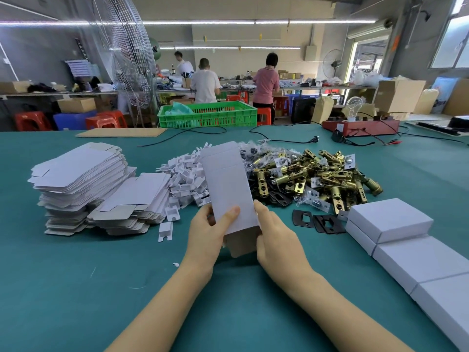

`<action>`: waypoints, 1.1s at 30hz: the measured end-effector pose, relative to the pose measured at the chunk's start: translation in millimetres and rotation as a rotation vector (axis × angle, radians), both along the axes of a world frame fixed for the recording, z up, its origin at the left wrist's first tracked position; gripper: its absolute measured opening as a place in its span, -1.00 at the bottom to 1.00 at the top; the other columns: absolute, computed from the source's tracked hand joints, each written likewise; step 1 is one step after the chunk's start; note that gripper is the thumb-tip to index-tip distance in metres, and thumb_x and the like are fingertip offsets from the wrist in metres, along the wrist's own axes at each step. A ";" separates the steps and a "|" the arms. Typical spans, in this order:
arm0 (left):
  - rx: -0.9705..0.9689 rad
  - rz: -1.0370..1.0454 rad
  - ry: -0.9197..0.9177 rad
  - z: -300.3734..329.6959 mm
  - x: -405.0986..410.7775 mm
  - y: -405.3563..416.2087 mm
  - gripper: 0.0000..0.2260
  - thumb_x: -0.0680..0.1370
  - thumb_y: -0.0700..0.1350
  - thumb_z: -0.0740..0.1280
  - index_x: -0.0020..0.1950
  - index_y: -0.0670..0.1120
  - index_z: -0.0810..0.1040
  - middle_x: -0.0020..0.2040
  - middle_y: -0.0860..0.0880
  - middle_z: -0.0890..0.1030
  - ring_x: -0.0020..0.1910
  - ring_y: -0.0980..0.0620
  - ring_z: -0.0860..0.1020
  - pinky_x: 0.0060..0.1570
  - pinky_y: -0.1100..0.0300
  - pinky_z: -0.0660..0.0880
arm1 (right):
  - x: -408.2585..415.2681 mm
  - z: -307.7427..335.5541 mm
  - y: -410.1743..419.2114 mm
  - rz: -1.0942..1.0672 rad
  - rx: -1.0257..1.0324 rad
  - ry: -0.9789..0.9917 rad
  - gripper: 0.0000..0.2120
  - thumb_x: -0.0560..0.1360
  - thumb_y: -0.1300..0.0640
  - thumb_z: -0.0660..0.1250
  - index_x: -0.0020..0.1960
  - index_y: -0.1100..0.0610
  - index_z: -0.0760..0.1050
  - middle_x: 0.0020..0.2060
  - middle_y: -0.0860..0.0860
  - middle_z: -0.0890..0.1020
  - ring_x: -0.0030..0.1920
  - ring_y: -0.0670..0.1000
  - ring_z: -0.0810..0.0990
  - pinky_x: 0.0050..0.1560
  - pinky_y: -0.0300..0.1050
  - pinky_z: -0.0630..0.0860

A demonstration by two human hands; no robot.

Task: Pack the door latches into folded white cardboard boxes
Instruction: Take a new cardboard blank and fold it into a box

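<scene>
Cardboard, a flat white box blank point(228, 189), stands tilted at frame centre, pinched at its lower end between the left hand point(212, 231) and right hand point(275, 233), probably to pop it open. Door latches point(317, 176) lie heaped just behind on the green worktop point(76, 275), within reach; more blanks point(83, 179) are stacked left, finished boxes point(390, 219) lined lower right. No readable writing or branding shows anywhere.

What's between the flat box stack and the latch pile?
Head view: a heap of small white card inserts lies between the flat box stack and the latch pile.
</scene>
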State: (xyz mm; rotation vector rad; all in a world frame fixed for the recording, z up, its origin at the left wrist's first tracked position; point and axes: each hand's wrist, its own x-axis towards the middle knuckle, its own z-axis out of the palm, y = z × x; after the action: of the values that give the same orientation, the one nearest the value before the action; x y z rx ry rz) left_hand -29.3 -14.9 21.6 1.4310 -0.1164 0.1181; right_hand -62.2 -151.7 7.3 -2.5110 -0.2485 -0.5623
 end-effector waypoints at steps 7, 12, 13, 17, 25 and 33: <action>0.504 0.503 -0.471 -3.3 -12.0 -4.0 -0.71 0.43 0.02 0.52 -0.12 0.06 0.39 -0.37 0.14 0.56 -0.35 -0.07 0.55 -0.40 0.13 0.39 | -8.1 13.3 12.7 0.158 0.420 -0.135 -0.44 0.49 0.04 0.26 0.46 0.07 0.23 0.31 -0.07 0.44 0.25 -0.14 0.46 0.26 -0.13 0.42; 0.866 0.695 -0.961 -6.2 -13.2 -7.6 -0.72 0.60 0.01 0.22 0.06 -0.17 0.58 -0.13 -0.14 0.72 -0.35 -0.09 0.68 -0.49 0.21 0.48 | -12.7 26.1 22.9 0.315 0.963 0.049 -0.42 0.36 -0.25 0.40 0.27 -0.11 0.29 0.16 -0.16 0.60 0.19 -0.10 0.58 0.15 -0.13 0.52; 0.898 0.680 -1.029 -8.1 -12.1 -8.9 -0.75 0.62 -0.05 0.21 0.06 -0.19 0.58 -0.01 -0.18 0.71 -0.23 -0.10 0.71 -0.43 0.17 0.56 | -11.2 27.2 20.8 0.298 1.027 0.059 -0.44 0.38 -0.21 0.44 0.26 -0.04 0.32 0.10 -0.11 0.64 0.14 -0.08 0.61 0.12 -0.12 0.55; 1.018 0.625 -1.215 -16.7 -12.8 -19.2 -0.71 0.64 -0.25 0.17 -0.09 -0.23 0.68 0.13 -0.21 0.66 0.03 -0.14 0.69 -0.10 0.05 0.66 | -3.8 30.4 11.3 0.243 1.150 0.007 -0.74 0.52 0.04 0.34 0.15 0.14 0.54 -0.02 0.07 0.70 0.03 0.04 0.67 0.04 -0.09 0.60; 0.790 0.302 -0.761 -14.4 -10.3 -16.6 -0.47 0.53 0.16 0.34 0.35 -0.17 0.44 0.38 -0.16 0.45 0.37 -0.07 0.38 0.35 0.02 0.35 | 7.4 26.9 -15.5 0.197 1.113 0.045 -0.79 0.57 0.11 0.28 0.18 0.11 0.54 0.01 0.03 0.70 0.06 0.03 0.66 0.05 -0.08 0.60; 0.320 0.054 -0.338 1.1 -12.6 -11.7 -0.51 0.50 0.17 0.40 0.38 0.07 0.42 0.19 0.18 0.51 0.21 0.18 0.49 0.21 0.16 0.47 | 4.6 23.0 -5.0 0.274 1.009 -0.035 -0.60 0.46 -0.08 0.32 0.27 -0.02 0.42 0.12 -0.13 0.65 0.16 -0.12 0.60 0.13 -0.23 0.53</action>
State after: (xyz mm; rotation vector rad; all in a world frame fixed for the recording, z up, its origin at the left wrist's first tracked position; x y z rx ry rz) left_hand -41.9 -26.6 22.8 1.7240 -0.3886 0.4008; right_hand -57.7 -156.7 30.3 -1.4647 -0.2346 -0.4548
